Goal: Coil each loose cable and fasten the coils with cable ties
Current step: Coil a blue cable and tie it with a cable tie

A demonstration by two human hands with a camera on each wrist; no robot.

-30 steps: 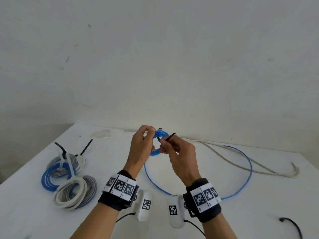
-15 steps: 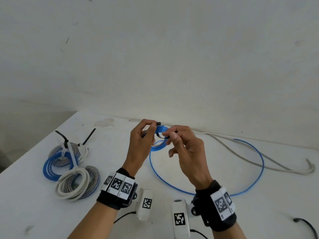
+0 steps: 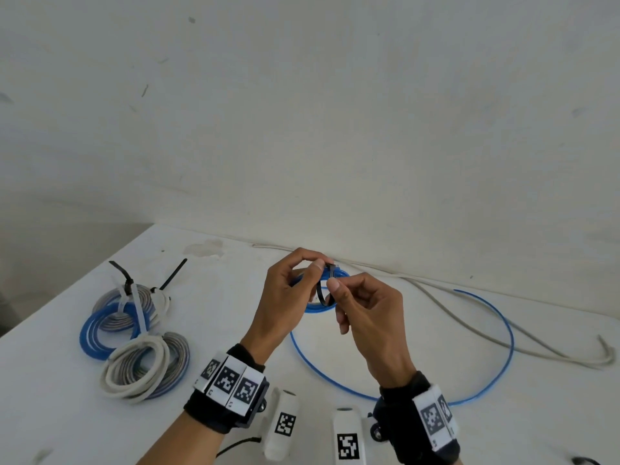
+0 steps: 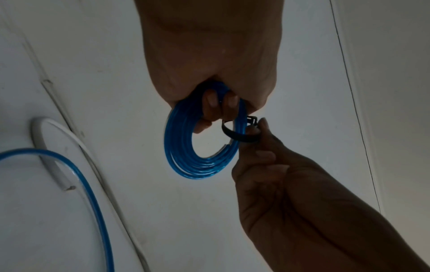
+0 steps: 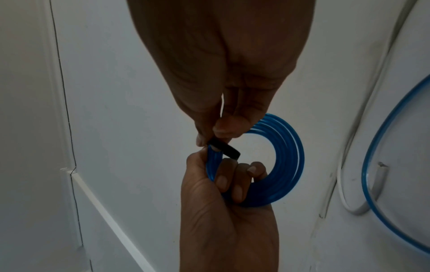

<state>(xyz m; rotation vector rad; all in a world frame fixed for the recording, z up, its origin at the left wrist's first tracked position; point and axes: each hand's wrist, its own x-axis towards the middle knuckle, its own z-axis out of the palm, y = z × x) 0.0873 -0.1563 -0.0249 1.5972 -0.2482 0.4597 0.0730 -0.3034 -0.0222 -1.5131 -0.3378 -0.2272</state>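
A small blue cable coil is held in the air above the white table. My left hand grips the coil with fingers curled through it. A black cable tie loops around the coil's strands. My right hand pinches the tie between thumb and forefinger, right beside the left thumb. The rest of the blue cable trails loose in a wide arc on the table.
A loose grey cable runs along the back wall to the right. Several tied coils, blue, white and grey, lie at the left with tie tails sticking up. A black cable end shows at the bottom right corner.
The tie's free tail, sticking up a second ago, now forms a closed loop round the coil. My right hand has turned and shifted its pinch on the tie; the left hand keeps its grip.
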